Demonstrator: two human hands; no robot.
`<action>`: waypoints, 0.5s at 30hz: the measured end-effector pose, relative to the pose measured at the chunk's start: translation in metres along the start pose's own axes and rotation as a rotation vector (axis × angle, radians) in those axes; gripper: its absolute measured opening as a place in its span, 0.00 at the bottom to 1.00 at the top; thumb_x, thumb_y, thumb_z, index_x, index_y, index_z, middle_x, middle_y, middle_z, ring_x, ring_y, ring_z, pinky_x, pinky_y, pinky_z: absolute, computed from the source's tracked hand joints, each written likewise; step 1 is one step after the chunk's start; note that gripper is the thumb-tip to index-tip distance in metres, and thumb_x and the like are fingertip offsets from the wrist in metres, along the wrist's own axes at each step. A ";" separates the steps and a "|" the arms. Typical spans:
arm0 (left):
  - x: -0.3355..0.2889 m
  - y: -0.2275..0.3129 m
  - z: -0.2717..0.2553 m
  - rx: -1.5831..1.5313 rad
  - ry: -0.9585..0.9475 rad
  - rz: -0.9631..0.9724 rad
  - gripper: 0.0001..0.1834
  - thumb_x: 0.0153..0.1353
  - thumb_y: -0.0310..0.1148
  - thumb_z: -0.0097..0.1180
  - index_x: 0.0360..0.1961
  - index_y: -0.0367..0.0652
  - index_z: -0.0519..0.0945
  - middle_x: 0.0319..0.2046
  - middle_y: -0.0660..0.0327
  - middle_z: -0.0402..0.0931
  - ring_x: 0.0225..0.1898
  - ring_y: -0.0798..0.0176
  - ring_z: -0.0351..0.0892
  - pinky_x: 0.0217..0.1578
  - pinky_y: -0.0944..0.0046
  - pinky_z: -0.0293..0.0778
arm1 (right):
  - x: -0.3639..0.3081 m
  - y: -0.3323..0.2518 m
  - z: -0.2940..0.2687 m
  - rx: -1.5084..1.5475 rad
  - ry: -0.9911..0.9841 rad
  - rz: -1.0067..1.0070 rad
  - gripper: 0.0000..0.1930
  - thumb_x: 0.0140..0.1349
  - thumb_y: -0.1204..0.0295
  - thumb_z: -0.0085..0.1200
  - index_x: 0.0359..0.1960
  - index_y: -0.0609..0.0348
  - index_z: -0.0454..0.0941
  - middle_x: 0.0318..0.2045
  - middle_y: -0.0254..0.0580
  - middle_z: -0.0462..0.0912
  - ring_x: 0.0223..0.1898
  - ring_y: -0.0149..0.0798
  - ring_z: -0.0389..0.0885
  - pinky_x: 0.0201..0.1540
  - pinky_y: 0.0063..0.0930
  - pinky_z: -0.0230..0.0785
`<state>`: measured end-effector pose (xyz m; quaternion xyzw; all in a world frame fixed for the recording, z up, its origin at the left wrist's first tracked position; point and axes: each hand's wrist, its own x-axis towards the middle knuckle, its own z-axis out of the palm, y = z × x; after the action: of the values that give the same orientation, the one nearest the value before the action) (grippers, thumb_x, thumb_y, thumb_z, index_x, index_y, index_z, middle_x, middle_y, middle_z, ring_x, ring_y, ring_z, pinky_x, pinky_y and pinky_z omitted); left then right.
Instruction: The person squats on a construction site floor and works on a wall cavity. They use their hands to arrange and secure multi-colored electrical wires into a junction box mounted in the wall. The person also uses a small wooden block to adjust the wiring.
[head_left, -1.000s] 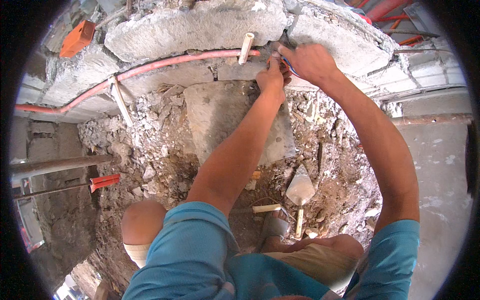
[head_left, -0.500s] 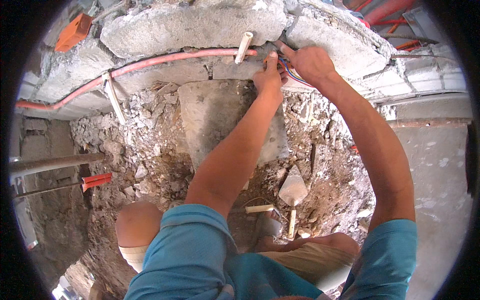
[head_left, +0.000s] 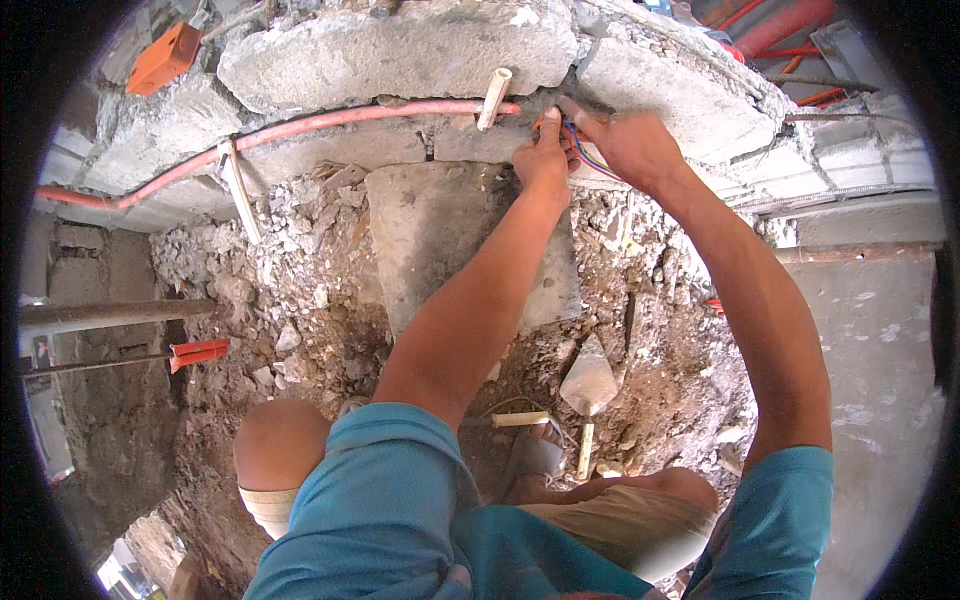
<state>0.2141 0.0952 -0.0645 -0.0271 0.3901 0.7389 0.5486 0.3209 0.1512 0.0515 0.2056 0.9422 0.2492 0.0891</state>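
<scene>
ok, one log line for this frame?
left hand: on coloured wires | right hand: gripping same wires | pink pipe: along stone wall | trowel: on rubble

Both hands sit slightly lower and closer together against the wall than 1 second ago. The left hand (head_left: 543, 160) now presses right beside the right hand (head_left: 632, 148), and the coloured wires (head_left: 578, 140) between them show more plainly, fanned out from the gap.

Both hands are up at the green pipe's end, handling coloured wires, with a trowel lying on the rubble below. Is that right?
Not quite: the head view shows the pipe is pinkish-red, not green. Both the left hand and right hand are at its end on the coloured wires, trowel below.
</scene>
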 end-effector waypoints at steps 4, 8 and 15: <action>0.001 0.000 0.003 -0.038 0.032 -0.010 0.25 0.70 0.54 0.70 0.39 0.40 0.80 0.33 0.60 0.84 0.28 0.64 0.82 0.28 0.62 0.77 | -0.001 0.003 -0.001 -0.094 0.133 0.003 0.31 0.73 0.66 0.53 0.77 0.50 0.62 0.27 0.48 0.89 0.27 0.52 0.91 0.26 0.46 0.81; 0.003 0.002 0.001 -0.034 0.030 -0.012 0.26 0.69 0.54 0.70 0.40 0.40 0.80 0.32 0.61 0.82 0.29 0.63 0.82 0.29 0.61 0.78 | 0.006 0.000 -0.008 -0.048 0.144 0.076 0.33 0.72 0.66 0.54 0.78 0.54 0.61 0.27 0.49 0.89 0.27 0.52 0.90 0.27 0.46 0.82; -0.001 0.003 0.000 -0.047 0.027 -0.016 0.27 0.68 0.54 0.71 0.41 0.39 0.80 0.33 0.59 0.84 0.31 0.62 0.84 0.29 0.60 0.79 | 0.027 -0.002 -0.015 -0.008 0.028 0.141 0.31 0.71 0.66 0.55 0.75 0.56 0.65 0.27 0.50 0.89 0.30 0.54 0.92 0.30 0.47 0.83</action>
<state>0.2121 0.0946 -0.0623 -0.0530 0.3800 0.7429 0.5486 0.2917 0.1548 0.0611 0.2676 0.9255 0.2614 0.0589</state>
